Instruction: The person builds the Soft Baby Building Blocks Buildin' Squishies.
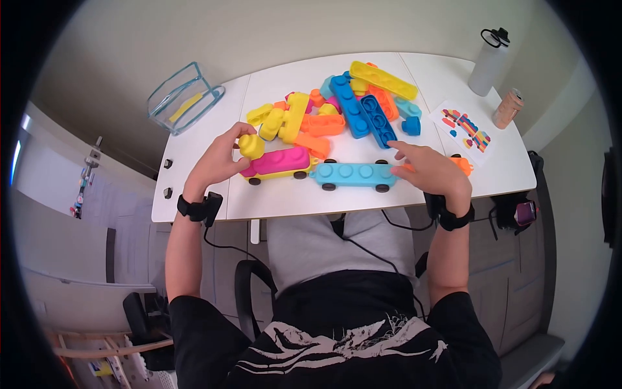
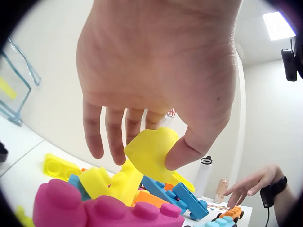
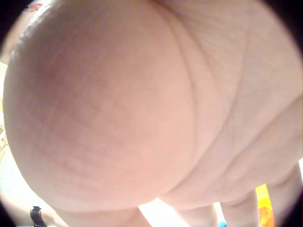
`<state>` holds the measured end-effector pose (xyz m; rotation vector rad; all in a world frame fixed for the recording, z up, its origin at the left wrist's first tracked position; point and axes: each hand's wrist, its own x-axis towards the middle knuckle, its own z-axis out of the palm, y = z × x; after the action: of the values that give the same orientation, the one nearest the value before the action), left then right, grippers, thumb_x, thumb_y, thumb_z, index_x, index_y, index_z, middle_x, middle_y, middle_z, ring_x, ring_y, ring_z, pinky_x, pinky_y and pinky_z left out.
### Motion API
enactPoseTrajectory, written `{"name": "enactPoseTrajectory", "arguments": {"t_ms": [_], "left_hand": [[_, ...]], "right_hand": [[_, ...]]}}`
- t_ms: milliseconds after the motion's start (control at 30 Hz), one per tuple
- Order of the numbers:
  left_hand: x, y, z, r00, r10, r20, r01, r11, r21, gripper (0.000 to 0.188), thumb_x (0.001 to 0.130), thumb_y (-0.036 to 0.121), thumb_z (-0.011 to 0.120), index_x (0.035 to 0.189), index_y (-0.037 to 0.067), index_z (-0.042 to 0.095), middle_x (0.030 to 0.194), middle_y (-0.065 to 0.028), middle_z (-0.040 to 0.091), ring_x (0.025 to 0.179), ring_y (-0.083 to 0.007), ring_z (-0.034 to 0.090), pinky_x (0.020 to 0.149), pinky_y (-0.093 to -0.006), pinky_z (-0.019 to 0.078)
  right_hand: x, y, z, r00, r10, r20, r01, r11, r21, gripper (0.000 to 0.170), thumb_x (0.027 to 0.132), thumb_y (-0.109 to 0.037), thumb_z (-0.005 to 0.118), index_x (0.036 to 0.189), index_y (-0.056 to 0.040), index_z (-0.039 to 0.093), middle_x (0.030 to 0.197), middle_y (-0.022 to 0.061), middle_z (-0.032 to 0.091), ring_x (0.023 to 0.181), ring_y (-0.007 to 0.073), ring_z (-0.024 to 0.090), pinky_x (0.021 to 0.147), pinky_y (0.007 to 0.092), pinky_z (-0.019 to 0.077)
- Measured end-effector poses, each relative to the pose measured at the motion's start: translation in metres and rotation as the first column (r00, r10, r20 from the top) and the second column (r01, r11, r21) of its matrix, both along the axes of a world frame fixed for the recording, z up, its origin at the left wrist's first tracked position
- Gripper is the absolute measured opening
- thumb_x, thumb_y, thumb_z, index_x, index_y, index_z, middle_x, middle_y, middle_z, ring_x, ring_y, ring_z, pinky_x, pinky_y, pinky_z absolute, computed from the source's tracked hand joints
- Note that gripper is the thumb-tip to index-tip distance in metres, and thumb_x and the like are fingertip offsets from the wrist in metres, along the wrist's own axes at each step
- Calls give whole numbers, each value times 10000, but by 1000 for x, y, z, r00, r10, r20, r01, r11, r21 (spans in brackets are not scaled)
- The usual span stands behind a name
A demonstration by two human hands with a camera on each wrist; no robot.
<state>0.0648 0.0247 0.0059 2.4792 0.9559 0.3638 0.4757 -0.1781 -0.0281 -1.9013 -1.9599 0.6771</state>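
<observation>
My left hand [image 1: 219, 161] pinches a small yellow block [image 1: 251, 146] between thumb and fingers. In the left wrist view this yellow block [image 2: 150, 152] hangs over the pink blocks [image 2: 120, 215]. Those pink blocks [image 1: 285, 159] sit on a yellow wheeled base [image 1: 277, 177]. To its right, end to end, stands a light blue wheeled base [image 1: 353, 174] with round studs. My right hand [image 1: 433, 170] hovers with loosely extended fingers over an orange wheeled base [image 1: 462, 166], mostly hidden beneath it. The palm fills the right wrist view.
Several loose blocks lie piled behind the cars, among them a long blue block [image 1: 350, 107] and a long yellow block [image 1: 383, 80]. A printed picture sheet [image 1: 447, 139], a can [image 1: 508, 109] and a bottle [image 1: 486, 68] are at the right. A clear case [image 1: 184, 97] stands back left.
</observation>
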Motion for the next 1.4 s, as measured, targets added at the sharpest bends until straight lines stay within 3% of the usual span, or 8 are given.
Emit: {"name": "enactPoseTrajectory", "arguments": {"t_ms": [467,633,800,867,1167,1267,1333,1400], "left_hand": [[1,1,4,989,49,-140,-57,997,-51,518,840,29,785,1325,79,611,1234,-60,704,1164,-229,663,942,-364,573],[1,6,-6,980,-26,-198,21,999,-28,506,842,40,816,1313,87,640,1241,-71,730,1136,-249,704,945,-383,584],[2,6,-11,969,22,-244,-25,1000,-8,509,821,36,825,1296,84,649,1192,-94,764,1089,-278,735,939,-393,596],[5,5,-14,970,21,-243,-19,1000,12,501,804,34,829,1274,76,660,1154,-123,778,1034,-320,751,900,-407,610],[21,-10,-6,944,50,-327,-12,993,119,502,790,23,831,1247,59,628,1068,-162,759,1003,-378,735,881,-421,585],[25,-14,-2,919,89,-383,-77,996,46,534,809,50,840,1294,63,618,1161,-162,744,1101,-378,713,961,-421,566],[15,-12,-3,969,-66,-236,110,977,182,545,849,146,838,1337,86,604,1287,-184,704,1232,-359,664,1027,-435,545],[15,-5,6,960,-44,-275,94,981,171,541,870,187,830,1350,81,605,1336,-181,682,1271,-353,642,1051,-435,532]], "right_hand": [[5,0,2,999,-12,-42,12,1000,-11,582,1034,-259,683,1564,-94,509,1243,210,730,931,301,754,898,390,582],[8,0,-4,1000,10,-26,-10,999,34,576,1036,-268,670,1560,-88,511,1240,209,730,939,304,752,896,392,582],[5,-3,2,1000,-4,-26,5,1000,27,569,1036,-276,657,1551,-77,516,1245,210,729,987,330,745,907,411,576],[5,-1,0,999,35,-17,-34,998,58,593,1023,-288,676,1528,-22,513,1243,236,730,1148,408,692,990,453,541],[-7,-1,3,1000,8,-5,-8,1000,8,609,1032,-312,677,1555,-51,507,1268,220,724,1082,383,717,958,425,558],[-2,-2,-1,1000,10,-23,-9,999,33,613,1030,-318,680,1558,-60,507,1267,218,725,1087,378,716,954,427,558],[4,-5,-2,1000,14,-18,-13,998,57,613,1028,-317,680,1560,-66,506,1270,218,724,1089,375,717,951,427,559],[5,-6,1,1000,-8,-18,10,998,68,618,1023,-319,680,1564,-76,505,1278,217,723,1090,371,719,947,426,560]]}}
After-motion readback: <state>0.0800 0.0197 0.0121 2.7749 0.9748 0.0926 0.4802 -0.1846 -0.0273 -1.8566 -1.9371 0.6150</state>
